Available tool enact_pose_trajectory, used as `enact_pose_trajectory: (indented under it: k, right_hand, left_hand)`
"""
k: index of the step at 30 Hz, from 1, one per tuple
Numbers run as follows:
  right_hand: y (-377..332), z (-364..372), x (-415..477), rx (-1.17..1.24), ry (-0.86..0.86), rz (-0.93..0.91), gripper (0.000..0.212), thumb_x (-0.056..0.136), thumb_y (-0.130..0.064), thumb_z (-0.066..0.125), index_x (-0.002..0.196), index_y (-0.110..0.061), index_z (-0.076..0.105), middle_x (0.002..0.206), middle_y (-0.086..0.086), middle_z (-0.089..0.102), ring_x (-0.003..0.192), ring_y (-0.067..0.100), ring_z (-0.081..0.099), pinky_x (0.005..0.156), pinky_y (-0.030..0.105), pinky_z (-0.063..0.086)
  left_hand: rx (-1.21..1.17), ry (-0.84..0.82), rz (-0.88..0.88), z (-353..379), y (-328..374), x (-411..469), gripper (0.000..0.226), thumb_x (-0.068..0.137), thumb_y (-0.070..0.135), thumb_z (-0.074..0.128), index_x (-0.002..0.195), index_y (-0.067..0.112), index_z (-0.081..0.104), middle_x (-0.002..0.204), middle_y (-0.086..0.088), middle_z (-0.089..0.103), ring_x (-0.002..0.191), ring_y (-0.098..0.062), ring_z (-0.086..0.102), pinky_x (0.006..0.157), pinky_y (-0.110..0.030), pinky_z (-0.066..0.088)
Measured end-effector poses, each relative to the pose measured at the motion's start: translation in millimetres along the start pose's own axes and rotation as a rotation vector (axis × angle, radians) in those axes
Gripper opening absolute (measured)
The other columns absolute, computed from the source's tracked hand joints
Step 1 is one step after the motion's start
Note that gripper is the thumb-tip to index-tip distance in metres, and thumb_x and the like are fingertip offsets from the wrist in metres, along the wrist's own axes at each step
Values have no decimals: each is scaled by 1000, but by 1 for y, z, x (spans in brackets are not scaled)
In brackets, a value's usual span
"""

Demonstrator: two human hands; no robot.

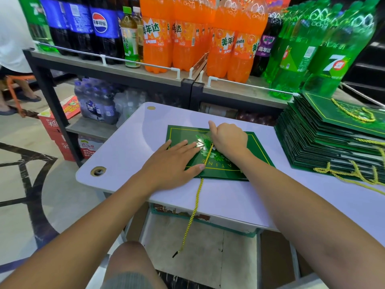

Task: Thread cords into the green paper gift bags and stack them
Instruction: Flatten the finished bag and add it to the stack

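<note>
- Head view: the green paper gift bag (258,155) lies flat on the pale table (129,147), near its front edge, directly before the person.
- The left hand (177,161) rests flat on the bag's left part, fingers straight and slightly spread, pressing down and grasping nothing.
- The right hand (228,139) is clenched round the yellow cord (196,197) over the bag's middle, with one digit sticking out toward the far edge.
- From that fist the cord crosses the printed face, passes over the bag's near edge and hangs off the table; its dark tip (174,255) dangles low.
- The step looks like drawing the cord through a hole in the bag, though the fist hides any hole.
- To do it well, press firmly with the flat palm, since the slick bag would slide on the smooth tabletop. Pull low and in line with the hole, not upward, so the paper does not tear.
- The bag is glossy coated card with crisp edges, a thin yellow border and a leaf print that catches the light.
- The cord is pliant twisted rope, and its tip looks stiffened.
- The stack of corded bags (325,142) at the right is fanned unevenly, with cord loops trailing. The next bag should go on squarely.
- Large plastic soft-drink bottles (235,44) line the shelf behind.
</note>
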State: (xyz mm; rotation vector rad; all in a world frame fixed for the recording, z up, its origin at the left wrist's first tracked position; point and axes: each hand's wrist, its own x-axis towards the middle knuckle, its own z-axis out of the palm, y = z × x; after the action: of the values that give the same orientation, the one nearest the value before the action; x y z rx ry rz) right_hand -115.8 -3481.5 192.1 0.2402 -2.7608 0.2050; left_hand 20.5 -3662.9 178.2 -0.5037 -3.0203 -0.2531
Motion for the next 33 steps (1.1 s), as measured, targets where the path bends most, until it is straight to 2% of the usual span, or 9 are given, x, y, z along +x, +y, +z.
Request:
enact_pose_trajectory:
  k: [10, 15, 16, 18, 22, 25, 28, 30, 33]
  right_hand:
    - [-1, -1, -1, -1, -25, 11, 65, 107, -58, 22, 65, -18, 52, 73, 3, 59, 72, 30, 58, 62, 34, 39]
    - [7, -23, -5, 198, -143, -47, 60, 105, -60, 26, 69, -22, 57, 77, -1, 61, 83, 29, 60, 69, 38, 46]
    - [11, -30, -9, 221, -149, -85, 57, 104, -59, 30, 77, -22, 63, 86, 1, 63, 90, 29, 59, 73, 40, 48]
    - [21, -42, -22, 184, -144, -144, 49, 100, -59, 40, 105, -24, 73, 112, 5, 65, 110, 28, 57, 89, 45, 51]
    - [52, -63, -60, 106, -213, -160, 48, 100, -54, 49, 135, -24, 62, 135, 6, 58, 130, 29, 47, 105, 47, 45]
    - [64, -65, -89, 107, -286, -139, 52, 102, -57, 47, 141, -25, 57, 142, 5, 55, 132, 28, 45, 109, 45, 41]
    - [61, -53, -112, 159, -249, -123, 63, 100, -61, 39, 148, -22, 52, 149, 3, 51, 139, 27, 41, 116, 43, 35]
    - [58, -50, -118, 195, -186, -116, 61, 101, -58, 43, 148, -20, 52, 149, 3, 52, 140, 25, 41, 118, 42, 33]
    - [52, -52, -117, 339, -162, -75, 52, 103, -51, 49, 145, -20, 55, 144, 2, 56, 136, 24, 44, 116, 41, 35]
  left_hand:
    - [2, 29, -1, 2, -1, 0, 73, 100, 73, 13, 163, 36, 14, 170, 17, 11, 157, -4, 2, 128, -44, 3]
    - [-32, 48, -19, -1, 1, -2, 74, 99, 74, 16, 162, 36, 20, 170, 16, 14, 157, -4, 3, 128, -47, 2]
    - [-41, 73, -30, -2, 2, -3, 73, 99, 74, 19, 161, 36, 23, 170, 15, 16, 157, -6, 4, 128, -49, 3]
    - [-48, 154, -93, -1, 3, -4, 68, 99, 72, 26, 157, 37, 30, 169, 12, 21, 157, -12, 8, 127, -51, 5]
    - [26, 258, -382, -1, -2, -3, 66, 99, 63, 31, 154, 27, 34, 163, -1, 36, 155, -27, 18, 125, -54, 14]
    - [45, 260, -500, -8, -2, -7, 60, 96, 58, 36, 143, 21, 42, 138, -7, 60, 138, -32, 43, 117, -55, 27]
    - [-197, 283, -501, -21, -3, -6, 47, 96, 46, 46, 137, 24, 45, 115, -6, 68, 110, -32, 58, 95, -45, 45]
    - [-530, 285, -552, -33, -8, -3, 46, 96, 35, 51, 140, 28, 43, 115, 1, 67, 102, -29, 61, 86, -40, 48]
    - [-1116, 449, -608, -54, -14, 0, 51, 89, 19, 61, 137, 29, 47, 113, -4, 68, 90, -22, 63, 79, -34, 50]
